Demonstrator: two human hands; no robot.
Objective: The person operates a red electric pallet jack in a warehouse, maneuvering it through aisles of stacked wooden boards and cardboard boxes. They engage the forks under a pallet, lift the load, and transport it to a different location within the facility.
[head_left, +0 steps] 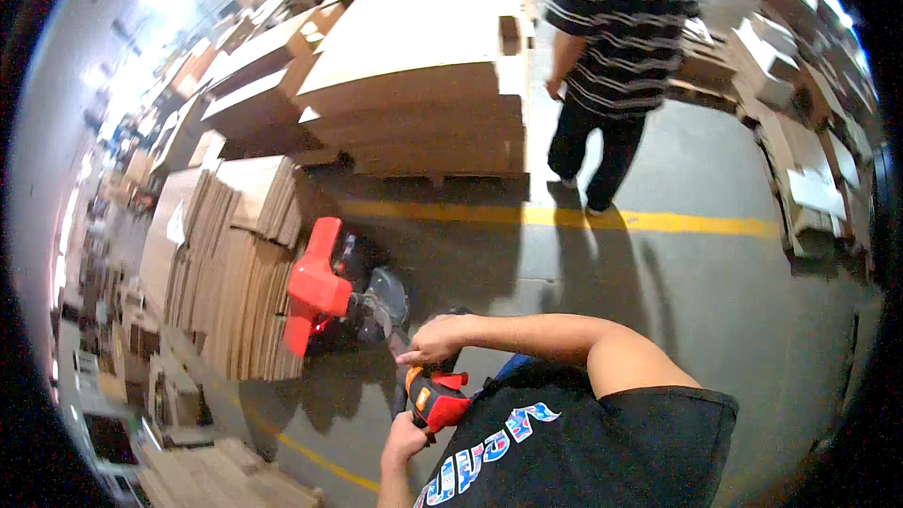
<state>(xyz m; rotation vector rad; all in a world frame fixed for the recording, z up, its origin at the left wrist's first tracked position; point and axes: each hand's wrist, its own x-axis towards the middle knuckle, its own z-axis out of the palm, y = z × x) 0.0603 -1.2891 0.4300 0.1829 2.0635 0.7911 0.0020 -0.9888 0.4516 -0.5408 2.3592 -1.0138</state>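
in the head view, a red machine (320, 290) is seen on the grey floor (715, 310), left of the picture's middle and just beside a bundle of upright brown boards (245, 263). its red cover is set with the long axis running from upper right to lower left, steeply, and is wider at the middle. from the cover a shaft (394, 339) is carried down and to the right, so that the control handle (440, 404), black with orange and red parts, is pointed toward the front of the wearer's black shirt (640, 452).

the control handle is held at its lower side by the left hand (404, 436), whose fingers are curled around it. the right hand (437, 339) is laid at the handle's upper end, near the shaft, with its fingers bent; whether it is fully closed cannot be told.

beyond the machine, a large pallet stack of brown panels (414, 122) is seen, and a yellow line (658, 222) is crossed by shadows. past that line a co-worker in a striped shirt (616, 38) is seen, well apart from the machine. more flat boards (226, 475) are stacked at lower left, and cartons (767, 61) are piled at upper right.
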